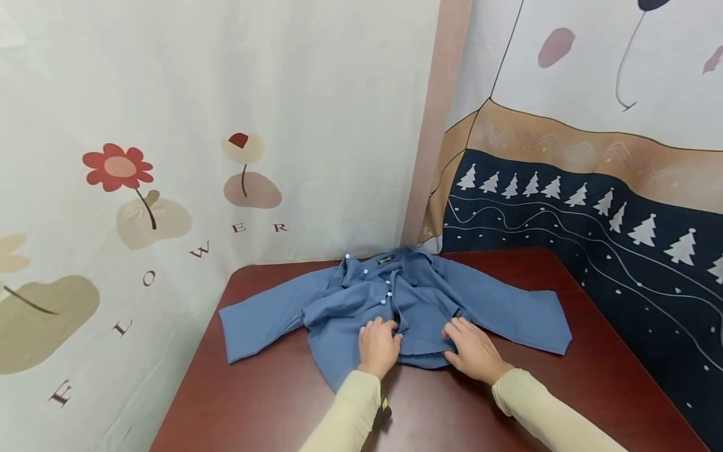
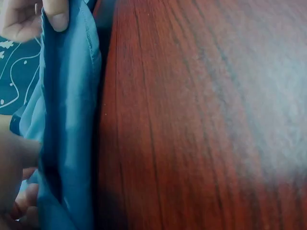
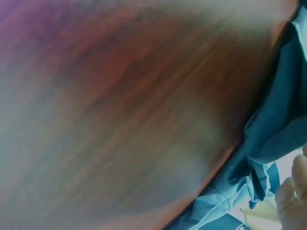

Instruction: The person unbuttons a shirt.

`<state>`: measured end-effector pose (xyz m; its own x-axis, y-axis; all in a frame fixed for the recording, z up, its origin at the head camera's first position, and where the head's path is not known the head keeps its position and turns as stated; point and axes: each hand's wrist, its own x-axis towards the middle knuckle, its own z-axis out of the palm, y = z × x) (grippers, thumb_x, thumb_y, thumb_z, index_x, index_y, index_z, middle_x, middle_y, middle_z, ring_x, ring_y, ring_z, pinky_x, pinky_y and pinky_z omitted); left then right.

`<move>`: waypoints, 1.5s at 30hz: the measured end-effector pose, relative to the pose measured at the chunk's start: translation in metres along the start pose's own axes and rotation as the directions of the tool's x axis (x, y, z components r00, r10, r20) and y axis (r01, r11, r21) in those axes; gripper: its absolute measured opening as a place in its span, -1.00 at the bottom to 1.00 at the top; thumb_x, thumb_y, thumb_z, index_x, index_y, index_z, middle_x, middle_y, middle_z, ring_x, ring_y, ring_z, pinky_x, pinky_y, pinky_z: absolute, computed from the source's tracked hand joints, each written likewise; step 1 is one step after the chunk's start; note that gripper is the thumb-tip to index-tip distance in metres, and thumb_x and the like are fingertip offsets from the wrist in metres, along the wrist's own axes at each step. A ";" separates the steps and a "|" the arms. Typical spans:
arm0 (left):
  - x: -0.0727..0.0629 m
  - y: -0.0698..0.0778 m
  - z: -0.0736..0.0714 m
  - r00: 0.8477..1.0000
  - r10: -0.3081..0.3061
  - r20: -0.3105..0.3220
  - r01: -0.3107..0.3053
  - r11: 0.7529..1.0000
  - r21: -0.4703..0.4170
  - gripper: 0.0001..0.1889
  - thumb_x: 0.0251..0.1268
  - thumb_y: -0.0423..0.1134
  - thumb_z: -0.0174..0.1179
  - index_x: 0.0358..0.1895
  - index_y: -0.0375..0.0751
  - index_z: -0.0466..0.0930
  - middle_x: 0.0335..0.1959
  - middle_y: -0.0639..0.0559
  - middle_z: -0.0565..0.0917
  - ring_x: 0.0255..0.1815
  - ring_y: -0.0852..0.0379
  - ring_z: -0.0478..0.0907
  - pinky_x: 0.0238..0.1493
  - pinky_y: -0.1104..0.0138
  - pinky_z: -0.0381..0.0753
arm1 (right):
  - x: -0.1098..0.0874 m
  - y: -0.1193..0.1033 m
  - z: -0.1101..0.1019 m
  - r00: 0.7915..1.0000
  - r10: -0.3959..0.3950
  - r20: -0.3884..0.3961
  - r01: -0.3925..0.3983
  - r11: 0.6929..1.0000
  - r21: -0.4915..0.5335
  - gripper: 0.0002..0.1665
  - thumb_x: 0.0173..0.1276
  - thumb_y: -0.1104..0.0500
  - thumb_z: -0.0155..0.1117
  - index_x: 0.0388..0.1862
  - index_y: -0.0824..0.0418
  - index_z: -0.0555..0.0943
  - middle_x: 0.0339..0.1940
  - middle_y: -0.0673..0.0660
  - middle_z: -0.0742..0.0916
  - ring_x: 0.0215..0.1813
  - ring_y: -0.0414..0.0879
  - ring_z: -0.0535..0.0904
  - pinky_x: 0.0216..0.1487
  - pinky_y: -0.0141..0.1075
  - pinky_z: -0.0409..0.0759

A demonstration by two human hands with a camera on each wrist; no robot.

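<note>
A blue long-sleeved shirt [image 1: 351,326] with a collar and white buttons lies front up on the table, its collar toward the back wall and both sleeves spread out. My left hand [image 1: 378,347] pinches the lower front near the button edge, its fingers curled on the cloth. To its right, my right hand [image 1: 473,349] holds the hem between thumb and fingers. In the left wrist view, the right thumb presses on the raised edge of the shirt [image 2: 79,96], which stands slightly apart from the layer beneath. Cloth fills the right side of the right wrist view [image 3: 276,129].
The dark red wooden table [image 1: 265,402] has its back edge against a white curtain [image 1: 339,125] printed with flowers and letters. A navy hanging with white trees [image 1: 565,226] borders the right side. A small dark object [image 1: 384,414] shows beside the left sleeve cuff.
</note>
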<state>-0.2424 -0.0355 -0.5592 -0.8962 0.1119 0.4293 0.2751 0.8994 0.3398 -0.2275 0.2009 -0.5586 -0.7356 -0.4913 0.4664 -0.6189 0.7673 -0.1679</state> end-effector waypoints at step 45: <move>-0.097 -0.091 -0.093 0.918 -0.089 0.386 0.135 0.987 -0.093 -0.31 -0.22 0.21 0.51 -0.10 -0.13 0.45 -0.28 0.05 0.42 -0.28 0.04 0.42 -0.31 0.12 0.48 | -0.023 0.015 -0.034 0.755 0.514 0.407 -0.648 0.679 0.345 -0.31 0.11 0.45 0.18 0.29 0.46 0.35 -0.40 0.13 0.50 -0.45 -0.06 0.39 -0.39 -0.21 0.35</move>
<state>-0.1480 -0.1675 -0.5537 -0.9817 0.1861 0.0409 0.1832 0.8630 0.4709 -0.2110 0.2379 -0.5422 -0.9856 -0.1446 -0.0873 -0.0389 0.6975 -0.7156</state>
